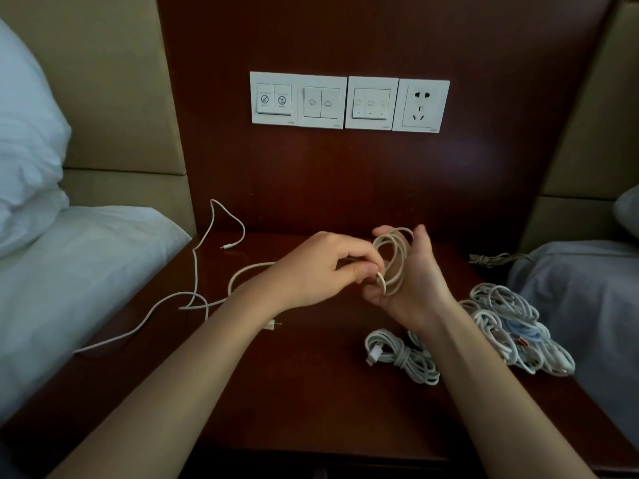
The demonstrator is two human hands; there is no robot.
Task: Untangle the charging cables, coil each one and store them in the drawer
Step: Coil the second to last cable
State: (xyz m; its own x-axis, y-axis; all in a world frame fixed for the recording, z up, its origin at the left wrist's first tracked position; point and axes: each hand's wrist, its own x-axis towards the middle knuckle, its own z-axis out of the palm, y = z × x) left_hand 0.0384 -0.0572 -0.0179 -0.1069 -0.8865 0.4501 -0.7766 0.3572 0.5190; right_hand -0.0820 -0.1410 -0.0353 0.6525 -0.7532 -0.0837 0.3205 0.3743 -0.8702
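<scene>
White cable [394, 257] stands in loops at the desk's [311, 392] centre, towards 12 o'clock, hung round the fingers of the right hand [418, 281], whose grip is curled about them. The left hand [321, 271] has its grip pinched together on the strand at the loops' lower edge. The uncoiled tail [242, 274] runs off towards 9 o'clock and, I judge, ends in the plug [271, 324] beside the left forearm. The main risk lies there: the tail crosses a thinner cable [214, 229] that trails over the bed [86, 271], so drawing it in fast could drag that one along and knot the two. A slack right grip would let the loops spring open. The plug could also catch the forearm. The coiled bundle [404, 357] at 5 o'clock and the tangled pile [508, 323] at 4 o'clock sit near enough to be snagged.
</scene>
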